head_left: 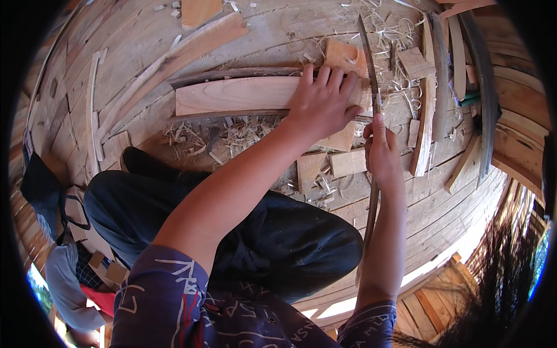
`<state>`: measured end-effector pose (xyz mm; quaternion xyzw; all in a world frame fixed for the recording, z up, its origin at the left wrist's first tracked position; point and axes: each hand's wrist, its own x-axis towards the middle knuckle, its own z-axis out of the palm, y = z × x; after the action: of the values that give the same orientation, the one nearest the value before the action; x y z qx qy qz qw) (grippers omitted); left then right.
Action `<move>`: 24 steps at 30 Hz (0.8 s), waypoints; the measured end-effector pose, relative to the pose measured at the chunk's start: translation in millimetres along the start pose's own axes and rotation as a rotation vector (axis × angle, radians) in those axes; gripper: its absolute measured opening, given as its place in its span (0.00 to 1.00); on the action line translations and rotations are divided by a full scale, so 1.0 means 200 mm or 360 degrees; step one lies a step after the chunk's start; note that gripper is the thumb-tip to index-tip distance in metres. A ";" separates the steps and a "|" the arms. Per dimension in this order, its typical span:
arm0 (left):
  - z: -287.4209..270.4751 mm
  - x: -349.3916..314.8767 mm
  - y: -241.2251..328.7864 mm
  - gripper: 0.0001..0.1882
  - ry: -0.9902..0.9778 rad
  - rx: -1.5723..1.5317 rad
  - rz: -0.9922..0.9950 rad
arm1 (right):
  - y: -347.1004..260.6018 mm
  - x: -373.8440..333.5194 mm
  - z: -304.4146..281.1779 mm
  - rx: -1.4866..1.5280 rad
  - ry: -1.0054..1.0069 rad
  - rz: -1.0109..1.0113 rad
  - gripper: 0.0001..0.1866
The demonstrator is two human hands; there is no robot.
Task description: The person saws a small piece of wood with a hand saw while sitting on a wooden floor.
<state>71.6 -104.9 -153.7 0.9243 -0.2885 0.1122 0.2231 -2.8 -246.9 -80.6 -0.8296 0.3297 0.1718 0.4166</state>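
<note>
A pale wooden board [232,95] with bark-dark long edges lies crosswise in front of me. My left hand [319,98] spans its right part, fingers over the far edge and thumb toward the right end, holding it down. My right hand [383,152] is wrapped round a long-handled knife [369,61], just right of the board's end. Its narrow blade points away from me, and the handle runs back beside my right forearm. Under the board's right end, a flat orange-brown wood block [343,53] shows on both sides.
Curled shavings [200,136] lie around the board. Long wood strips [426,116] lie on the right, and a curved plank [180,55] at far left. Offcuts [351,162] are near my knee on the plank floor [278,35]. Another person [72,290] is at lower left.
</note>
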 end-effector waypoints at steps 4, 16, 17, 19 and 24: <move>0.00 0.01 -0.01 0.32 -0.0005 -0.0007 0.0004 | -0.03 0.01 -0.01 0.0278 -0.0147 0.0086 0.30; 0.00 0.03 0.01 0.33 -0.0110 0.0004 -0.0074 | -0.02 0.04 0.02 0.0114 -0.0036 0.0050 0.34; 0.00 0.04 0.00 0.32 -0.0135 -0.0009 -0.0104 | -0.04 0.01 0.02 0.0086 -0.0049 0.0084 0.35; 0.00 0.06 -0.03 0.32 -0.0184 -0.0038 -0.0161 | -0.03 -0.04 0.01 0.0015 -0.0060 0.0120 0.35; -0.01 0.02 -0.01 0.31 -0.0090 -0.0007 -0.0056 | 0.00 -0.15 -0.05 -0.0007 -0.0060 0.0192 0.35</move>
<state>76.6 -103.7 -150.5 0.9316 -0.2786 0.0813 0.2189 -24.0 -243.1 -58.2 -0.8057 0.3709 0.2130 0.4098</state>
